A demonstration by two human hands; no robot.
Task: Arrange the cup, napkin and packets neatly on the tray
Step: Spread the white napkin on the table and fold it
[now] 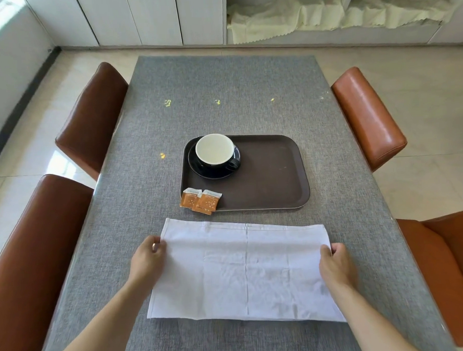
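Now, napkin: my white rectangular cloth napkin (244, 269) lies flat on the grey woven table cover (222, 97), just in front of the tray and off it; creases run across it and one down its middle
Left hand: my left hand (148, 259) pinches the napkin's left edge near the far corner, fingers curled round the hem
Right hand: my right hand (336, 266) grips the right edge near its far corner, thumb on top of the cloth
Tray: the dark brown rounded-corner plastic tray (272, 179) sits mid-table, beyond the napkin
Cup: the black ceramic cup with a pale inside (215, 149) stands upright on a black saucer (214, 172) in the tray's far left corner; its handle points right
Packets: two small orange and white paper packets (201, 201) lie side by side at the tray's near left corner, overlapping its rim, partly on the table
Chairs: four brown leather chairs (92, 119) stand at the table, two on each side
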